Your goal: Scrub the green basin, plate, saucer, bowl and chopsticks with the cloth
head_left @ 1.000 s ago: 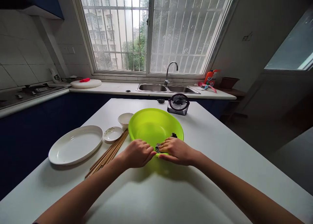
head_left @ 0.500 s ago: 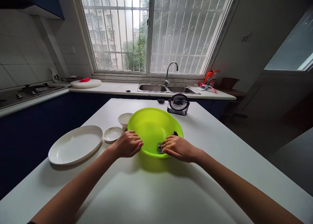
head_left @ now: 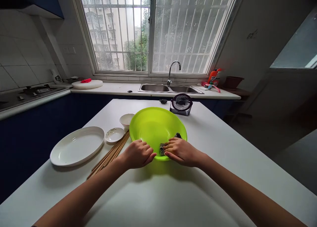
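Observation:
A lime-green plastic basin stands on the white table, its near rim between my hands. My left hand is closed over the near-left rim, fingers inside and thumb along the edge. Against the inner wall at the near right, my right hand presses a dark grey scrubbing cloth; part of the cloth sticks out beyond the fingers. Wooden chopsticks lie in a bundle left of the basin, partly behind my left forearm. Beside them are a small patterned dish and a white bowl.
A large oval plate lies on the table's left side. Behind the basin stand a small fan and a dark scouring ball. Along the window runs a counter with a double sink, a tap and a round cutting board.
My left hand has slid right and nearer along the basin's rim, uncovering more of the chopsticks. The right hand stays at almost the same spot with the cloth.

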Demonstrator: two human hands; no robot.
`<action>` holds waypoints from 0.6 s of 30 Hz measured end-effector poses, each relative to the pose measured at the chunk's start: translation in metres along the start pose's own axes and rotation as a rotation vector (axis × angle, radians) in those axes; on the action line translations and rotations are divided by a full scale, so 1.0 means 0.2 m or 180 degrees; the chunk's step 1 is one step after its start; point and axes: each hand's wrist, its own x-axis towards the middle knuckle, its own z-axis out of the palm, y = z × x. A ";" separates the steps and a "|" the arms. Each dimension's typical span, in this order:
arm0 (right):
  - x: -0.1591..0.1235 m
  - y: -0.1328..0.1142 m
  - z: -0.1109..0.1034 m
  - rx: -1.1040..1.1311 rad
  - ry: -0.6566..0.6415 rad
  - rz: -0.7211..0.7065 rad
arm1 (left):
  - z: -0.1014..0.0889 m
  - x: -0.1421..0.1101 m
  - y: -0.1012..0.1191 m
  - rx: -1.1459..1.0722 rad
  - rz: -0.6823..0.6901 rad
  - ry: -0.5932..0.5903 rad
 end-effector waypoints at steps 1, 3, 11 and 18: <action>0.00 0.00 0.00 0.0006 -0.0001 -0.0023 | 0.00 0.00 -0.01 -0.0013 0.0017 -0.0012; 0.00 0.01 0.00 0.0015 -0.0018 -0.0046 | -0.02 0.00 -0.02 -0.0062 0.0059 -0.0100; -0.03 0.06 -0.03 -0.0070 -0.0049 -0.0014 | -0.05 -0.05 -0.17 -0.0293 0.0220 -0.0259; -0.02 0.05 -0.01 -0.0117 -0.0010 0.0165 | -0.08 -0.05 -0.22 -0.0335 -0.0123 -0.0446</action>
